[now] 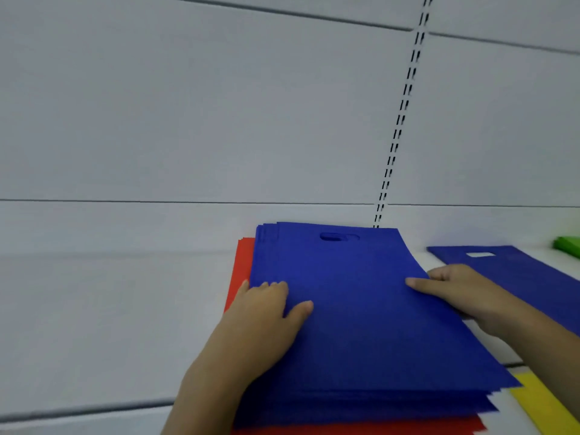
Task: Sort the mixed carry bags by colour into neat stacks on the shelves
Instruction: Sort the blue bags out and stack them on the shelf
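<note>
Currently stack of flat blue fabric carry bags [361, 309] sits between hands, long axis front-to-back. Left hand [266, 309] flat on left edge; right hand [455, 290] gripping right edge. Single blue bag [527, 271] just right, nearer right hand.

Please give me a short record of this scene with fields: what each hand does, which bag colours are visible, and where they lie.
left hand: left hand flat on the left edge of the thick stack of flat blue carry bags
right hand: right hand gripping the stack's right edge
under the stack: red bags
right of stack: single flat blue bag, apart
far right: green bags
lower right: yellow bag
surface: white shelf
</note>
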Available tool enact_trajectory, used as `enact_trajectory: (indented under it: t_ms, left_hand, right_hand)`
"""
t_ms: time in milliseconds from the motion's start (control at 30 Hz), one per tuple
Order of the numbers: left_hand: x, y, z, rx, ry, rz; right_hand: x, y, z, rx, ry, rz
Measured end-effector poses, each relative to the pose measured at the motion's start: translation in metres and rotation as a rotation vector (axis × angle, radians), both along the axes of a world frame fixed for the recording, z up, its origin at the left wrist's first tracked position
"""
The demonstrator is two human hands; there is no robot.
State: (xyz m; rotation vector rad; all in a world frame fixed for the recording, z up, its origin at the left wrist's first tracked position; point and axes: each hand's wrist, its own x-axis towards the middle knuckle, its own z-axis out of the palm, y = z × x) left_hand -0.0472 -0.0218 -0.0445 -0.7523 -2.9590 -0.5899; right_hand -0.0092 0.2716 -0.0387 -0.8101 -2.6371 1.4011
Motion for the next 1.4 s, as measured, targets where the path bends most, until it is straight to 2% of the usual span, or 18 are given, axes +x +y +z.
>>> enact_trajectory:
  t_ms: [233, 300, 367, 433, 500, 633, 767, 833, 933, 1067, 1167, 1233, 1267, 1333, 1400]
  left_hand:
    - [-0.001, 0.011, -0.006, 0.177, -0.056, 0.039]
    - [-0.003, 0.012, -0.007, 0.184, -0.033, 0.072]
    - [-0.002, 0.012, -0.006, 0.137, 0.041, 0.123]
    - [-0.001, 0.015, -0.005, 0.102, 0.049, 0.154]
    - [0.000, 0.018, -0.003, 0.109, 0.004, 0.154]
    - [-0.003, 0.025, -0.007, 0.247, -0.104, 0.148]
    - [-0.011, 0.020, -0.006, 0.359, -0.097, 0.197]
    - [-0.016, 0.015, -0.003, 0.390, -0.094, 0.228]
    - [-0.018, 0.013, 0.001, 0.353, -0.085, 0.276]
    - [-0.021, 0.018, -0.002, 0.314, -0.089, 0.274]
    - [-0.022, 0.023, -0.002, 0.516, -0.189, 0.237]
    - [-0.019, 0.022, 0.000, 0.688, -0.169, 0.258]
    - [-0.019, 0.022, 0.000, 0.692, -0.142, 0.281]
    - [-0.019, 0.020, -0.002, 0.566, -0.096, 0.303]
    - [-0.020, 0.020, -0.003, 0.497, -0.123, 0.291]
  right_hand:
    - [0.001, 0.009, 0.011, -0.358, -0.100, 0.070]
    - [0.001, 0.010, 0.009, -0.281, -0.116, 0.123]
    - [-0.002, 0.013, 0.005, -0.053, -0.089, 0.174]
    - [-0.004, 0.015, 0.003, 0.064, -0.034, 0.204]
    - [-0.003, 0.013, 0.004, 0.044, 0.011, 0.250]
    - [-0.005, 0.010, 0.002, -0.071, 0.054, 0.236]
    - [-0.007, 0.014, 0.001, -0.092, 0.019, 0.288]
    - [-0.006, 0.017, 0.000, -0.079, 0.077, 0.325]
    - [-0.003, 0.022, -0.002, -0.009, 0.235, 0.329]
    - [-0.002, 0.023, -0.006, -0.078, 0.322, 0.281]
    - [-0.001, 0.018, -0.009, -0.051, 0.397, 0.241]
    - [0.001, 0.014, -0.009, -0.007, 0.451, 0.218]
    - [0.002, 0.012, -0.009, 0.008, 0.466, 0.211]
    - [0.006, 0.009, -0.008, 0.039, 0.480, 0.212]
    - [0.010, 0.006, -0.007, 0.040, 0.488, 0.204]
